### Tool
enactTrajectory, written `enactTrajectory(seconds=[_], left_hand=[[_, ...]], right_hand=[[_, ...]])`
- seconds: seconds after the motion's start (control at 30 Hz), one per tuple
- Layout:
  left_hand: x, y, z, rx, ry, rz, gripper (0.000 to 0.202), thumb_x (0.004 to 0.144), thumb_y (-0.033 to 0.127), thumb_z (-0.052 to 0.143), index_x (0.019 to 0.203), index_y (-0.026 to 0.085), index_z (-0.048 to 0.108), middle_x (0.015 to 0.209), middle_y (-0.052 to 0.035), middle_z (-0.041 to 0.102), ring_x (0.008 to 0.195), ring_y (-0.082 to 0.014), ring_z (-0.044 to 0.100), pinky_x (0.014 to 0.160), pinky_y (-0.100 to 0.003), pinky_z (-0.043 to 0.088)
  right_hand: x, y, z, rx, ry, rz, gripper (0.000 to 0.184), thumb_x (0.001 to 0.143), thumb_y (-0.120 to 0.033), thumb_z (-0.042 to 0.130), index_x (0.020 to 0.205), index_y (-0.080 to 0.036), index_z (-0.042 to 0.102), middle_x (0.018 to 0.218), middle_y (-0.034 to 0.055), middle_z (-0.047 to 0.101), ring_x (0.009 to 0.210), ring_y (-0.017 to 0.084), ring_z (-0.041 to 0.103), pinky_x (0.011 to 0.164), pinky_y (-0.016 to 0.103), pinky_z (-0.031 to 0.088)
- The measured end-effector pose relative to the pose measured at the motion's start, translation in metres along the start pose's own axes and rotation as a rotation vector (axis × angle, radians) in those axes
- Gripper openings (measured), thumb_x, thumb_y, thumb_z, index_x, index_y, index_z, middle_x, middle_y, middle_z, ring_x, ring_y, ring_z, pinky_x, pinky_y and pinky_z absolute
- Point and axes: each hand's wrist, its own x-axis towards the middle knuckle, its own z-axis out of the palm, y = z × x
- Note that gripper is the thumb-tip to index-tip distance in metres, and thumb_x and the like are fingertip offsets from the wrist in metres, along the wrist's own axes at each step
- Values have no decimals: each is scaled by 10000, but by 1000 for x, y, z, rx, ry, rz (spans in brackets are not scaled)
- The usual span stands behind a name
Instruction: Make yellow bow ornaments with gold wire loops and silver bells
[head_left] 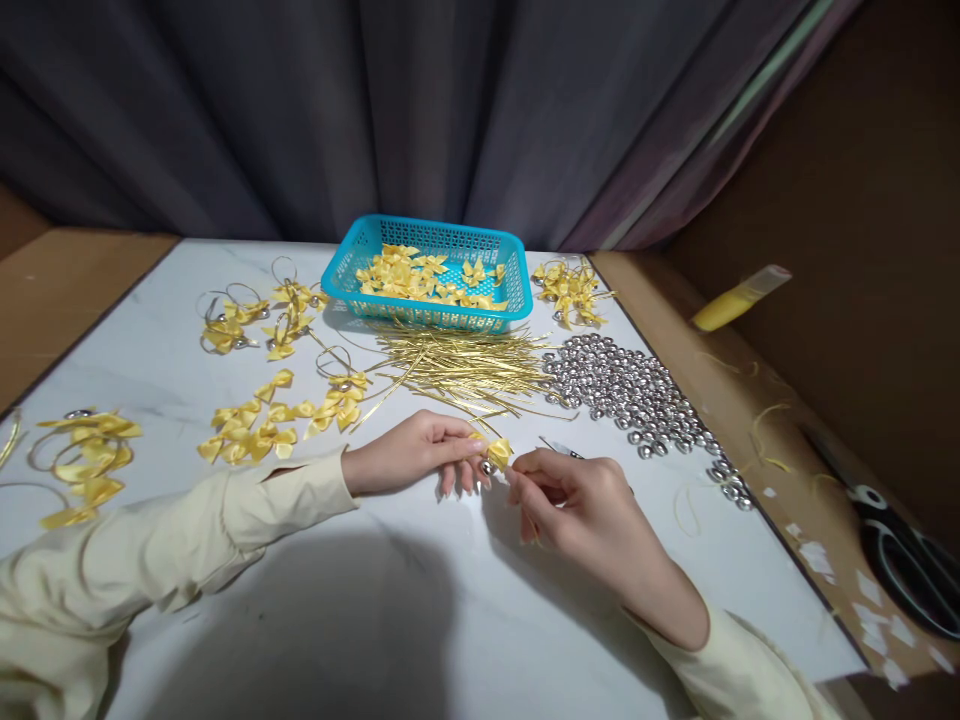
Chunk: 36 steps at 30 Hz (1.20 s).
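My left hand (420, 455) pinches a small yellow ribbon bow (498, 452) with a silver bell under it, just above the white table top (420, 600). My right hand (577, 500) meets it from the right, fingers curled and pinched at the bow's edge on something thin I cannot make out. Both hands rest on the table. Behind them lies a heap of gold wire strands (465, 370), and to the right a spread of silver bells (637, 395).
A blue plastic basket (352, 275) of yellow bows stands at the back centre. Finished bows with loops lie at the left (86, 460), back left (255, 320) and back right (571, 288). Loose bows (247, 430) lie left of my hands. Black scissors (907, 560) and a yellow tube (739, 300) lie on the brown board at right.
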Motion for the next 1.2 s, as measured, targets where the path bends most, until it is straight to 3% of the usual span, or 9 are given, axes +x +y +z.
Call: enactTrajectory(seconds=[0.77, 1.2], left_hand=[[-2, -3, 7, 46, 104, 22, 308, 877, 330, 503, 754, 76, 627, 705, -79, 661, 550, -97, 579, 419, -160, 445], [-2, -2, 7, 65, 131, 47, 306, 880, 333, 491, 782, 83, 638, 659, -42, 620, 519, -82, 531, 433, -167, 440]], right_hand=[[3, 3, 14, -37, 83, 15, 245, 843, -170, 445, 626, -172, 558, 418, -15, 582, 383, 100, 516, 466, 195, 380], [0, 0, 3, 53, 36, 47, 220, 814, -206, 482, 620, -151, 569, 393, -27, 522, 335, 81, 444, 400, 193, 325]])
